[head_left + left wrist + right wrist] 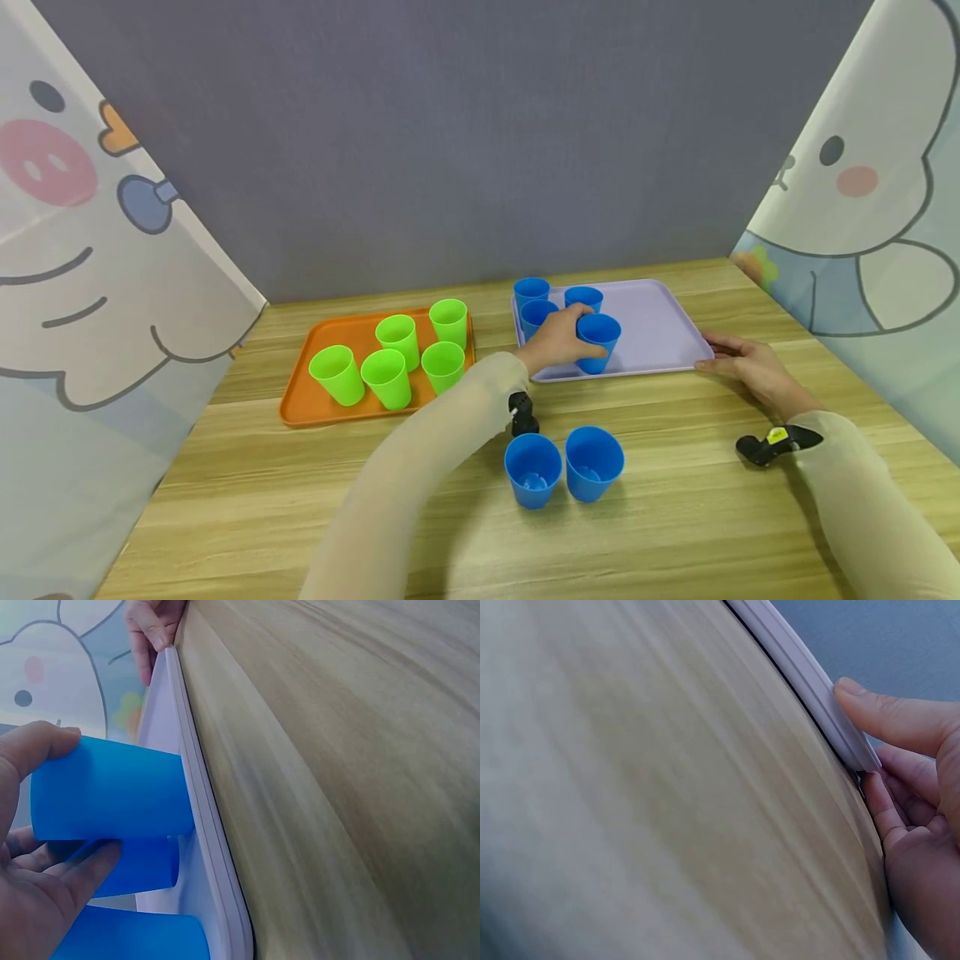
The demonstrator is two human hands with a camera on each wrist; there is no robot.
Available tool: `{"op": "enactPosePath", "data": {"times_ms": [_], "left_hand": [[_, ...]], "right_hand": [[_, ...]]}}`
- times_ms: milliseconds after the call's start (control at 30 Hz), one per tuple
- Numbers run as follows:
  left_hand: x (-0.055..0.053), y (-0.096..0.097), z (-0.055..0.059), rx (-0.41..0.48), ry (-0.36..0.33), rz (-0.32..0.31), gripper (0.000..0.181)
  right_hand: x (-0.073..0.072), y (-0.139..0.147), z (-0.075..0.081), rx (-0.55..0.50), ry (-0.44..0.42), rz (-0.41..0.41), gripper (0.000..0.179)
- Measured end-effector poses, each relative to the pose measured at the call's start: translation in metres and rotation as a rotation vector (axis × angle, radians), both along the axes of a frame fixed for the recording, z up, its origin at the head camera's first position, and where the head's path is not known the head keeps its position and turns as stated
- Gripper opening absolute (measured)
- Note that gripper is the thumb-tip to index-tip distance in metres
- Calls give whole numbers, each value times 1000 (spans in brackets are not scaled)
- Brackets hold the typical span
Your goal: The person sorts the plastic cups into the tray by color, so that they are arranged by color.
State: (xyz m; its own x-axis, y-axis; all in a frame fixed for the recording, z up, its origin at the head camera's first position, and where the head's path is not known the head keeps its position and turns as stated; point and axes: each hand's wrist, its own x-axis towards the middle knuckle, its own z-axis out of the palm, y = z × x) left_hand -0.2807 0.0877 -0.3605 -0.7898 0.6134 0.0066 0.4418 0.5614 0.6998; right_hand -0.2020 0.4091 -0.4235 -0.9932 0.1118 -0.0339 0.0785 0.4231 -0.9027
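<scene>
My left hand (553, 340) grips a blue plastic cup (600, 335) between thumb and fingers, at the front of a pale purple tray (651, 321). In the left wrist view the held cup (112, 791) stands right at the tray's rim (217, 877), the thumb near its mouth. Three more blue cups (531, 288) are grouped at the tray's left end, partly behind the left hand. At the front right corner, my right hand (753, 372) pinches the tray edge; in the right wrist view its thumb lies on the rim (810, 686), with fingers below.
Two blue cups (533, 472) (594, 463) stand on the wooden table (675, 517) nearer to me, right of the left forearm. An orange tray (337, 332) with several bright green cups (386, 379) sits at the left. A grey panel (420, 150) rises behind the table.
</scene>
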Motion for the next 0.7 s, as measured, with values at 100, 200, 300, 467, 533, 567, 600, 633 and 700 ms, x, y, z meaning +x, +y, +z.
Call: {"op": "enactPosePath", "data": {"times_ms": [100, 200, 300, 467, 533, 567, 600, 633, 700], "left_hand": [[1, 0, 0, -2, 1, 6, 76], [1, 0, 0, 0, 3, 11, 76], [2, 1, 0, 2, 8, 15, 76], [1, 0, -1, 3, 13, 12, 76], [1, 1, -1, 3, 14, 14, 76], [1, 1, -2, 4, 14, 15, 76], [1, 1, -2, 5, 14, 16, 76], [0, 1, -2, 7, 14, 15, 77], [0, 2, -3, 11, 13, 12, 77]], "right_hand": [[0, 0, 0, 3, 1, 2, 79], [0, 0, -1, 13, 1, 2, 79], [-1, 0, -1, 14, 4, 1, 79], [-1, 0, -1, -3, 11, 2, 79], [-1, 0, -1, -5, 13, 3, 78], [-1, 0, -1, -8, 13, 3, 78], [-1, 0, -1, -10, 13, 4, 78], [-1, 0, -1, -8, 12, 4, 78], [0, 0, -1, 0, 12, 2, 78]]}}
